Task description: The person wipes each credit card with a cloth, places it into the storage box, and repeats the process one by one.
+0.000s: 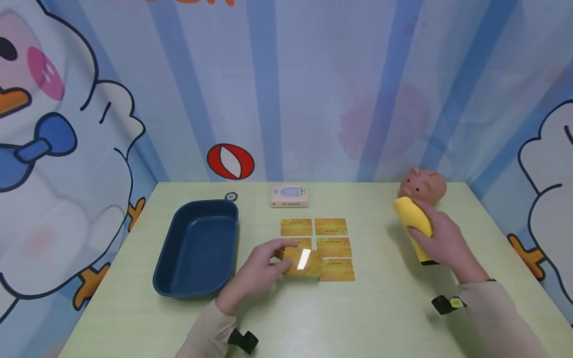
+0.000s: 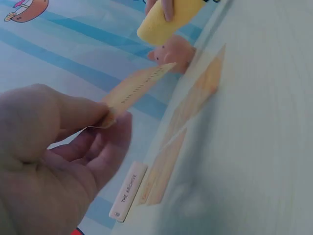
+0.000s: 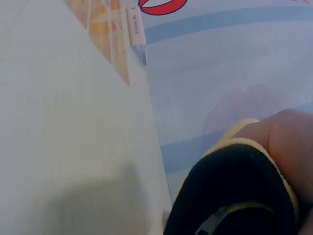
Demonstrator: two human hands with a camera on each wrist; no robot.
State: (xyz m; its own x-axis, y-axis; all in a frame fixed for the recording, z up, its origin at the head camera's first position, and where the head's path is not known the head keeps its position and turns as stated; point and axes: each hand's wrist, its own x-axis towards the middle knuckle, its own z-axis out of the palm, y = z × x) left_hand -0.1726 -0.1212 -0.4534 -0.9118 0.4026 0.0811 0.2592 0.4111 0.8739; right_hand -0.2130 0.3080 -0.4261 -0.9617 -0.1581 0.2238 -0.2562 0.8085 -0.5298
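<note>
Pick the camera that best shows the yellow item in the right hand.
Head view: most of the yellow item shows, partly covered by the right hand. The left wrist view has one end, cropped above; the right wrist view mainly its dark opening, cropped below.

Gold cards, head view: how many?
6 visible. Left hand pinches one card; on the table: back-left card, back-right card, middle-left card, middle-right card, front-right card. Held one may hide another.

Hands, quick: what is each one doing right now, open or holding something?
Left hand: pinching a gold card.
Right hand: gripping a yellow object.
</note>
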